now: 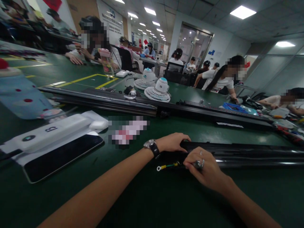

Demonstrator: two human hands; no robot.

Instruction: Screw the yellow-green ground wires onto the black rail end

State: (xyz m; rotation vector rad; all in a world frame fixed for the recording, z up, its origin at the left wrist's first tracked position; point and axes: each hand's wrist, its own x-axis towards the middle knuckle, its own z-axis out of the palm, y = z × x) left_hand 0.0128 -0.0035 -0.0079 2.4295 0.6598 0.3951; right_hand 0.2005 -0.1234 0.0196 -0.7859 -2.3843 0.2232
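R hand point(201, 164) over blk rail point(251, 153), nr grn wire point(170, 165); can't tell if pinching. L hand point(173, 142) at rail end, thumb/index apart.

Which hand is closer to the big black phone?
Left. The left hand is right of the smartphone, at the black rail's end; the right hand is farther right, over the rail.

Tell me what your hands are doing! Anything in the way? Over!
Left hand at black bar's end. Right hand beside ring-tipped wire. Phone off left, seems out of the way.
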